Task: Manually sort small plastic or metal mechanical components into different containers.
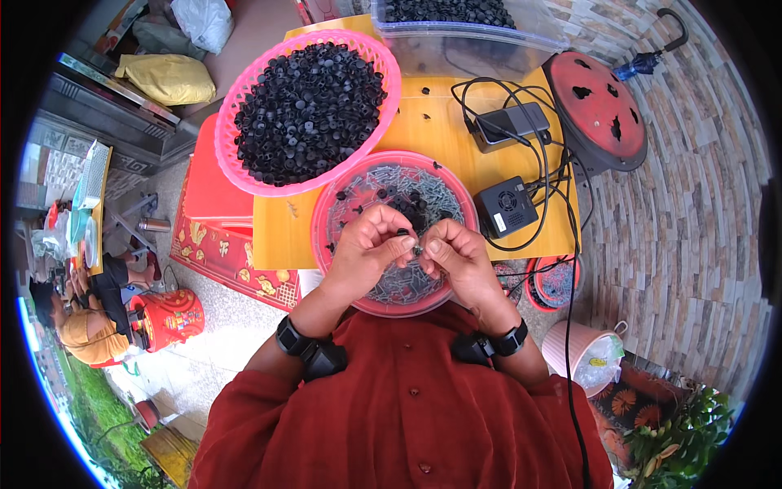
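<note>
A round pink-red plastic basin (393, 309) sits beneath my left hand (373, 248) and right hand (461, 257). Slender silver metal screws (436, 189) lie loose inside. My thumbs and forefingers pinch a small dark piece (418, 250), material unconfirmed; a slack or off-centre grip could drop it among them.

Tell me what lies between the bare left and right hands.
Head view: a small dark piece between the fingertips; beneath, a red round plastic basin holding slim silvery metal pieces.
</note>
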Motion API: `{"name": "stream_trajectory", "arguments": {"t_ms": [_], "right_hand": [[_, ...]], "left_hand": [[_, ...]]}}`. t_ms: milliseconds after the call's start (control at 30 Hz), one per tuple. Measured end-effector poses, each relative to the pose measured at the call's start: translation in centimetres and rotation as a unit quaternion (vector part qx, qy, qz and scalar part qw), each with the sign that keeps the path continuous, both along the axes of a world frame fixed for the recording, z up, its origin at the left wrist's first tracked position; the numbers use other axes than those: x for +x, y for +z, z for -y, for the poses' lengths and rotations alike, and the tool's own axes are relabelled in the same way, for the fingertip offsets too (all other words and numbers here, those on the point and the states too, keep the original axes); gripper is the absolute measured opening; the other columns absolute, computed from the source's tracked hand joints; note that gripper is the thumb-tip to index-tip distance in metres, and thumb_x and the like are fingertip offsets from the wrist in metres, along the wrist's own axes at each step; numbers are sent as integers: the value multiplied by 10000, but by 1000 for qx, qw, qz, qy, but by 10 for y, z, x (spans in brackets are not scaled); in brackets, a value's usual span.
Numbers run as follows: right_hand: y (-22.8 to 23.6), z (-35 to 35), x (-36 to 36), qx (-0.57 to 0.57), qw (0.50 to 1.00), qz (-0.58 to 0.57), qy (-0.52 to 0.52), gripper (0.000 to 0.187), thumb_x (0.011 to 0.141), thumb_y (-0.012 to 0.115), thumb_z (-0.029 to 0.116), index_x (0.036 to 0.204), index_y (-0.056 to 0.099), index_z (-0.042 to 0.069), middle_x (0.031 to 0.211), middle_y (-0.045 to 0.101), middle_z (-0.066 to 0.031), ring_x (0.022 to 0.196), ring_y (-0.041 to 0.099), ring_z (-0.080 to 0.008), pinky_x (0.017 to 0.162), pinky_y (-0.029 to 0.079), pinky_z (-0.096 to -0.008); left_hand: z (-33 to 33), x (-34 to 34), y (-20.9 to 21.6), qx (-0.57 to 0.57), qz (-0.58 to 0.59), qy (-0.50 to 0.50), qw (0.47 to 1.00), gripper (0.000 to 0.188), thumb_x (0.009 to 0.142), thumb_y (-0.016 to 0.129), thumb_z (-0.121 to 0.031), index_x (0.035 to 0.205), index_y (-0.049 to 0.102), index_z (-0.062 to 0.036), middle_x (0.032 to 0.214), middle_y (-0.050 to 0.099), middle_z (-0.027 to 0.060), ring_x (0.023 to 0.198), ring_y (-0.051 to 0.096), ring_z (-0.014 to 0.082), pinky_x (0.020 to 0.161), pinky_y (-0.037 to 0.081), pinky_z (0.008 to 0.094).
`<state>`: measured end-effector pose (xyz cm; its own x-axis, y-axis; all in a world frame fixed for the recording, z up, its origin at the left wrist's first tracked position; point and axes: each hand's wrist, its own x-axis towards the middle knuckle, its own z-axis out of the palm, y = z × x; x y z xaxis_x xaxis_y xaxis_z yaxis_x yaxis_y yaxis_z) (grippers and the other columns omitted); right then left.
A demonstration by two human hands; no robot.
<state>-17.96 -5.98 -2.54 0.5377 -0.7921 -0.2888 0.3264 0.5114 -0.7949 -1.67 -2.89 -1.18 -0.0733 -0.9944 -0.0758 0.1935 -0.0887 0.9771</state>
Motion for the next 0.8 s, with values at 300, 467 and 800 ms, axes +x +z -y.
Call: {"name": "stream_trajectory", "arguments": {"t_ms": [300, 467, 800], "right_hand": [[-1, 2, 9, -375, 876, -275, -131, 113, 789, 629, 69, 790, 524, 28, 685, 541, -60, 563, 535, -166, 506, 426, -281], [3, -8, 0, -541, 706, -457, 34, 126, 704, 674, 131, 747, 588, 50, 733, 541, -82, 653, 562, -278, 571, 450, -359], [6, -2, 9, -415, 866, -267, -79, 70, 757, 623, -21, 803, 582, 11, 745, 538, -66, 614, 539, -162, 552, 428, -263]], "left_hand": [[4, 12, -1, 59, 31, 95, 993, 116, 837, 575, -40, 945, 532, -27, 797, 596, 32, 652, 552, 71, 545, 455, 205], [-2, 31, 3, 133, 51, 84, 986, 151, 856, 574, -102, 988, 587, -28, 847, 611, 30, 691, 569, 78, 595, 473, 205], [-4, 31, 8, 91, -82, 60, 991, 213, 864, 545, -54, 1069, 581, -8, 939, 625, 92, 779, 612, 130, 680, 517, 240]]}}
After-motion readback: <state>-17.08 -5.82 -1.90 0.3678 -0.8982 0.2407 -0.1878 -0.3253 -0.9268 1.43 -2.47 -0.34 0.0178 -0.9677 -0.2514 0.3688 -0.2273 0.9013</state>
